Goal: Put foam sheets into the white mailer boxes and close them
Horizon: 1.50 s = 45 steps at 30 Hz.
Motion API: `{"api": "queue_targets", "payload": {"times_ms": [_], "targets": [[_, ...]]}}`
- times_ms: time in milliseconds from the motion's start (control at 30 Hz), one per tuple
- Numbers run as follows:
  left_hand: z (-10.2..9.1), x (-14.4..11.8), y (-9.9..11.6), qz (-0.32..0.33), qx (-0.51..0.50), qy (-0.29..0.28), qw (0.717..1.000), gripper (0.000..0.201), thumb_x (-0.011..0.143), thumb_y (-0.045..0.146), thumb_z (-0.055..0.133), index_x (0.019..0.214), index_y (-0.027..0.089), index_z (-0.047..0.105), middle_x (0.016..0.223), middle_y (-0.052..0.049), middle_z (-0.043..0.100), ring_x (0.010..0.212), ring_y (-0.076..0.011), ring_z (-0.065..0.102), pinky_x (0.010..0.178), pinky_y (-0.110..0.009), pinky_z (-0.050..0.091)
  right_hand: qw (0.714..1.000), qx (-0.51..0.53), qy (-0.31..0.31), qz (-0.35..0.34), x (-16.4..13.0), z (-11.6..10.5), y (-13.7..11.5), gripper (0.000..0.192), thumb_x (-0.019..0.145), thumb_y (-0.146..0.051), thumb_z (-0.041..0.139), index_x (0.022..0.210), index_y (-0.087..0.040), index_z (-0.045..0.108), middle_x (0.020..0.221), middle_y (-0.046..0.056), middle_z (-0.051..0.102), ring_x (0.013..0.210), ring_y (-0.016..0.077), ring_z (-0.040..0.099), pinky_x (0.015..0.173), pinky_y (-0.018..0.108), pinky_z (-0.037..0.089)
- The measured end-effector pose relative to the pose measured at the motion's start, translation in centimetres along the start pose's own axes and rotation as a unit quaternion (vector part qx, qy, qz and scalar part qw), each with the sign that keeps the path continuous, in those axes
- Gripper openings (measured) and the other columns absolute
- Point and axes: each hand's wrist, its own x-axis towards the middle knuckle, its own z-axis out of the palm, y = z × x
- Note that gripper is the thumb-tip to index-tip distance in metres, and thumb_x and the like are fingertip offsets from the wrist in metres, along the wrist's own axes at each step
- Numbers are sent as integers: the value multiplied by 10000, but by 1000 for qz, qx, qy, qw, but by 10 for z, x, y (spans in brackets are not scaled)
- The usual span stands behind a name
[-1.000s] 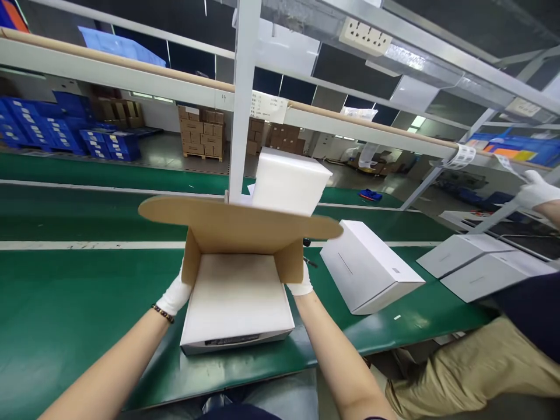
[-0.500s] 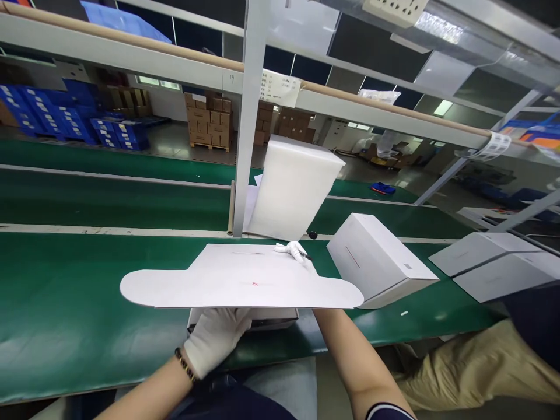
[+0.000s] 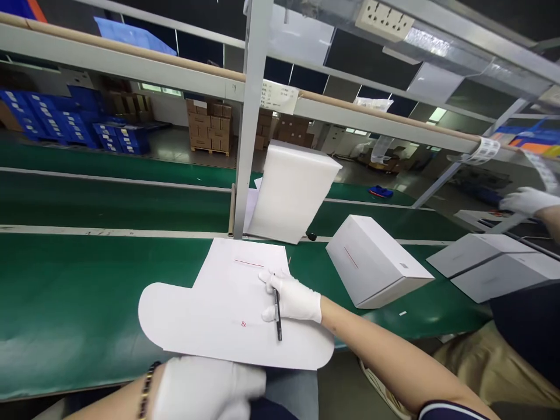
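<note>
A white cardboard box lid [image 3: 219,309] with rounded side flaps lies in front of me, printed with a thin red line and a small red mark. My right hand [image 3: 295,298], in a white glove, rests over its right half, fingers closed on a black pen [image 3: 277,315] that points toward me. Close to the camera, my left hand [image 3: 205,388], also gloved, is at the lid's near edge. Its fingers are smeared by motion, so their grip does not show. The box body under the lid is hidden.
A closed white box [image 3: 376,262] stands to the right, with more white boxes [image 3: 503,262] beyond. Behind the lid, a white foam-like block [image 3: 293,192] leans near a metal post [image 3: 251,116]. At far right appear a co-worker's gloved hand [image 3: 527,201] and trousers.
The lid has tilted and come nearer, showing more of its face. My right hand moved from its far edge toward me with the pen. My left hand moved down and nearer. A co-worker's hand appeared.
</note>
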Motion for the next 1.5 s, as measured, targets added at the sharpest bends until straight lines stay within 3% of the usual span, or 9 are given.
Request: {"api": "queue_targets", "payload": {"times_ms": [100,167,267,467,800,967,1133,1333,1500], "targets": [[-46,8,-20,23,-20,-50,998,336,921,557,459,1145,435,678,1130,40,721,954,-200,685,808,-294,544,997,-75,-34,6,-2,8,-12,607,560,-400,871,1069,-206,602,874,41,598,922,273,538,835,458,514],[-56,27,-47,-99,39,-89,990,504,918,614,398,1299,359,608,1328,-33,626,1069,-280,656,910,-409,523,996,-86,-40,1,-2,15,-9,728,567,-406,869,1197,-194,572,865,46,619,1042,320,528,946,522,461],[-28,47,-86,-159,127,-45,978,881,793,738,501,1395,95,520,1448,-244,464,1346,-445,404,1072,-589,368,996,-85,-8,-15,-10,30,2,940,554,-499,854,1346,-161,478,925,74,648,1204,380,477,1059,607,345],[43,26,-107,-127,177,50,975,912,793,742,524,1437,101,465,1484,-260,406,1394,-454,319,1115,-604,312,983,-127,99,-85,-23,59,22,753,450,-707,782,954,-175,609,1329,228,539,1289,492,399,1051,708,263],[-2,67,-141,-271,245,10,931,765,768,440,732,1432,155,482,1494,-219,416,1400,-388,347,1142,-572,277,975,-200,88,-37,81,52,32,711,496,-404,899,1086,-132,612,1448,242,434,1320,456,370,1066,649,298],[-4,60,-143,-273,262,73,923,825,673,534,768,1379,167,549,1498,-219,409,1418,-474,247,1138,-685,104,981,-126,128,-75,74,49,41,703,634,-463,818,1211,-146,571,1331,197,543,1292,371,439,1104,565,340],[13,18,-136,-432,-2,280,857,1055,737,761,533,1493,54,330,1563,-284,217,1457,-472,106,1120,-707,135,923,81,350,136,15,78,55,542,732,-491,688,1154,-200,513,1162,157,602,1361,374,393,1127,623,287],[23,12,-121,-419,-521,184,721,696,906,611,404,1423,148,451,1411,-148,542,1287,-286,530,1061,-412,486,798,500,251,225,-9,110,39,392,759,-553,606,895,-271,371,1011,75,633,995,263,655,859,459,549],[44,20,-134,-392,-415,247,783,705,864,553,516,1433,153,402,1505,-137,432,1407,-265,381,1197,-421,280,830,369,299,292,5,113,39,392,693,-539,625,828,-272,372,823,24,620,804,241,634,780,426,536]]}}
